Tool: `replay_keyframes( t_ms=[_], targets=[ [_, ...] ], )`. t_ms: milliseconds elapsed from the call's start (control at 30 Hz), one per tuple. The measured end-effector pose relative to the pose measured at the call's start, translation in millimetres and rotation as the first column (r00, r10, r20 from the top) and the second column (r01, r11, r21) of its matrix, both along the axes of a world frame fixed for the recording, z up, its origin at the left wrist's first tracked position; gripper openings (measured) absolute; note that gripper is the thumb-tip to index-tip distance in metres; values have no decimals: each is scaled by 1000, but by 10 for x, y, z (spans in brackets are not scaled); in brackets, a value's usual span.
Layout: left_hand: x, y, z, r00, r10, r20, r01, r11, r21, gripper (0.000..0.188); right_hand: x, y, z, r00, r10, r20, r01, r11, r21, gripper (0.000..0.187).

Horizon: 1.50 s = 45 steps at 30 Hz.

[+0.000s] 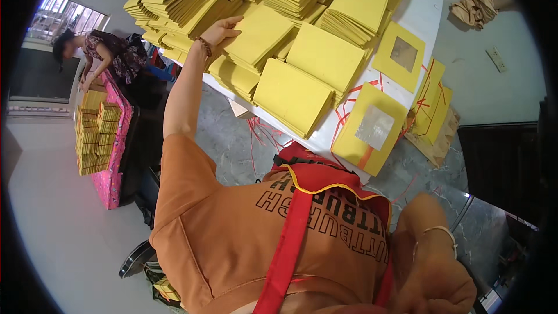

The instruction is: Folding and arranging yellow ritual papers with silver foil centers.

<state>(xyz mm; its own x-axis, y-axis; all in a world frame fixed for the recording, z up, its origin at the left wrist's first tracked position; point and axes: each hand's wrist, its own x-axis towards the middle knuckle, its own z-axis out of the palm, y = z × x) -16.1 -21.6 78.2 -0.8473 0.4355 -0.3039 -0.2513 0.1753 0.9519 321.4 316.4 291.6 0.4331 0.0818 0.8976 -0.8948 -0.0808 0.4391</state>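
Stacks of yellow flat paper envelopes cover the white table in front of me. At the left edge of one envelope stack is my left hand, its fingers stretched out and touching the stack, thumb apart. Two more envelope stacks, a middle one and a front one, lie to its right. My right hand is raised close to the camera at the lower right, away from the table. Its fingers curl down past the picture's edge, so whether it holds anything is hidden.
Two windowed yellow envelopes, one at the table's front corner and one behind it, lie near red ribbons. Tied bundles stand beyond the right edge. At left, another person works at a pink-covered table with yellow bundles.
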Motion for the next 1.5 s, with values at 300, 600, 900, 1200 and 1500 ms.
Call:
replay_keyframes(
  t_ms=[300, 600, 900, 1200, 1500],
  targets=[
    [1, -115, -190, 921, -154, -357, -37, 878, -476, 54, 171, 241, -13, 970, -244, -14, 245, 968, 55, 27],
    [174, -123, -365, 779, -144, -610, -138, 910, -391, 39, 140, 271, -8, 948, -311, -70, 310, 950, -27, 26],
    [278, -66, -410, 732, -142, -666, -284, 825, -488, 31, 394, 143, -128, 182, -798, 575, 812, -207, -545, 25],
    [268, 70, -206, 686, -165, -708, -378, 752, -541, 32, 116, 308, 10, 974, -208, -84, 212, 977, 35, 26],
    [1420, 1245, 605, 508, -2, -861, -235, 962, -141, 24, -21, 582, -1503, -107, -468, 877, 557, 703, 443, 7]
  ],
)
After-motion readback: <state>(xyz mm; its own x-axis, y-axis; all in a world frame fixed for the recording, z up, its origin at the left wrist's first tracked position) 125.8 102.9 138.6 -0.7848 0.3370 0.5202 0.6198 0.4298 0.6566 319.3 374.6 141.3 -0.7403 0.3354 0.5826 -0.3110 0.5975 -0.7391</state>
